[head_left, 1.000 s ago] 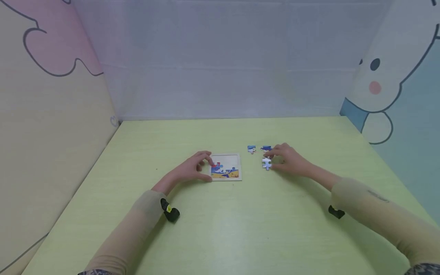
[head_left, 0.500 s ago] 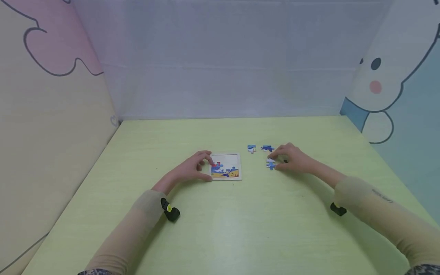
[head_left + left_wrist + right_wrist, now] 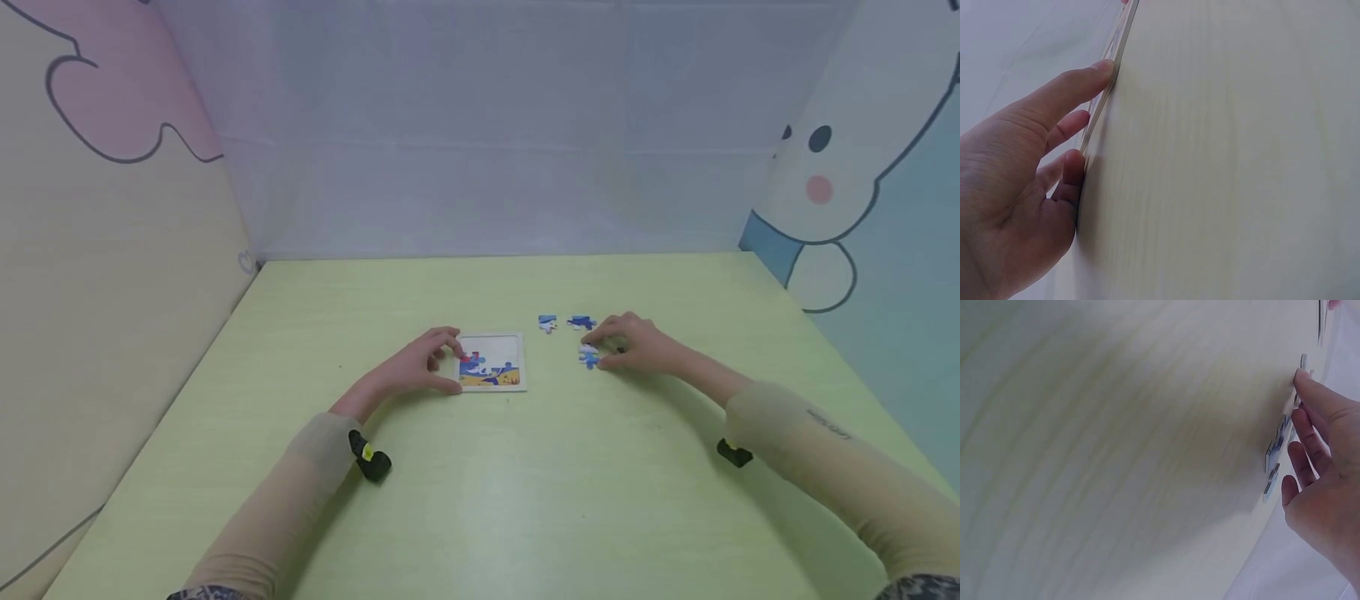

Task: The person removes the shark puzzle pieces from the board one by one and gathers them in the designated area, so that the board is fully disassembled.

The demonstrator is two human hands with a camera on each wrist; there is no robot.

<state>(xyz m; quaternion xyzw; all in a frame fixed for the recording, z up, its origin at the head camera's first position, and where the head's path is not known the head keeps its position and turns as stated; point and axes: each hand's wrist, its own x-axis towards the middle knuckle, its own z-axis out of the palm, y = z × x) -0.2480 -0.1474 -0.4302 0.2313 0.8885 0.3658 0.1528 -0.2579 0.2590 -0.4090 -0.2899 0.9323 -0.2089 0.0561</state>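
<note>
A small white puzzle tray lies mid-table, its lower half filled with blue, yellow and red pieces. My left hand holds its left edge, forefinger at the far corner and thumb at the near one; the left wrist view shows the thumb against the tray's rim. My right hand is to the tray's right and pinches a blue and white puzzle piece that lies on the table. Two more loose pieces lie just beyond it. In the right wrist view, pieces show edge-on by my fingers.
The pale green table is walled in by panels: pink and cream on the left, translucent at the back, and a cartoon print on the right. Black wrist camera mounts sit under both sleeves.
The piece at my right fingertips showed white a second ago; it now shows blue and lies slightly further right. My left hand and the tray have stayed put.
</note>
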